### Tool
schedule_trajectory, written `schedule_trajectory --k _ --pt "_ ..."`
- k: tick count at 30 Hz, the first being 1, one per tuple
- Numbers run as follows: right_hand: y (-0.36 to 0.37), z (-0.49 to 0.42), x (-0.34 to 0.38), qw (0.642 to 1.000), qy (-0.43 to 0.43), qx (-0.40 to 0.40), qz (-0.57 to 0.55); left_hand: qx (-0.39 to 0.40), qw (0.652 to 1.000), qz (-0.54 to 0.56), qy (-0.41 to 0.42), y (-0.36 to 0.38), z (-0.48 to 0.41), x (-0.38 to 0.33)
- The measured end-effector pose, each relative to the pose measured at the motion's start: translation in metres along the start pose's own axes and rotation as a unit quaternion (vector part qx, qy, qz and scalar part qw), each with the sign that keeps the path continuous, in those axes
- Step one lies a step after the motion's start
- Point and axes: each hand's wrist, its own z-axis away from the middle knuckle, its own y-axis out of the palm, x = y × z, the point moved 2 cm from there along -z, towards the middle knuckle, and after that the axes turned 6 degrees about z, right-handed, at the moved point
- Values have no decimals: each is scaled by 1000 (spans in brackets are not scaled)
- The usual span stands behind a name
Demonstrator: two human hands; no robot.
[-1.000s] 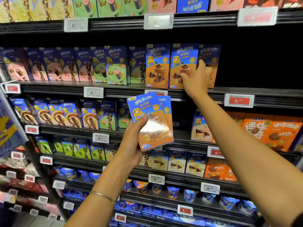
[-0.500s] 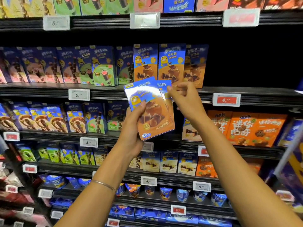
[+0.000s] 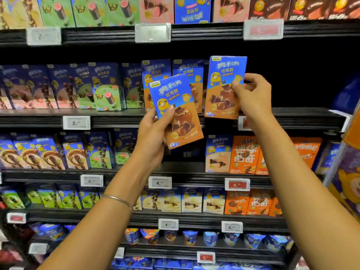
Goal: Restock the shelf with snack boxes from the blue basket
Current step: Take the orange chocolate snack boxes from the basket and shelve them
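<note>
My left hand (image 3: 153,131) grips a blue-and-orange snack box (image 3: 181,117), tilted, in front of the second shelf. My right hand (image 3: 253,96) pinches a second identical snack box (image 3: 222,80) by its right edge, upright, its bottom just above the black shelf lip (image 3: 292,117). Matching boxes (image 3: 155,71) stand on the shelf behind and left of it. A dark empty gap (image 3: 292,78) lies to the right of the held box. The blue basket is out of view.
Rows of purple and green snack boxes (image 3: 105,88) fill the shelf to the left. Orange boxes (image 3: 245,154) stand one shelf down. White price tags (image 3: 76,122) line the shelf edges. A blue display (image 3: 348,172) juts in at the right.
My right hand left the shelf, took one of the two boxes from my left hand, and raised it up to the right, toward the gap. My left hand now holds a single box.
</note>
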Motion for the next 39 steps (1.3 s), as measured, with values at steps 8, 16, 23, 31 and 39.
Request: schedule_trajectory --k 8,16,23,31,39 --pt "18 -19 -5 997 -21 -64 45 -51 987 -105 108 16 -29 -29" --pt "38 -22 -24 995 1 24 93 -158 958 -199 130 9 -69 -18" --pt "57 -26 -22 990 27 134 42 -135 933 -315 107 -2 -95 -18" --pt "61 -31 -26 990 11 128 50 -159 890 -408 130 -3 -107 -16" --pt "62 -37 -33 987 -14 127 96 -161 859 -466 139 -1 -112 -4"
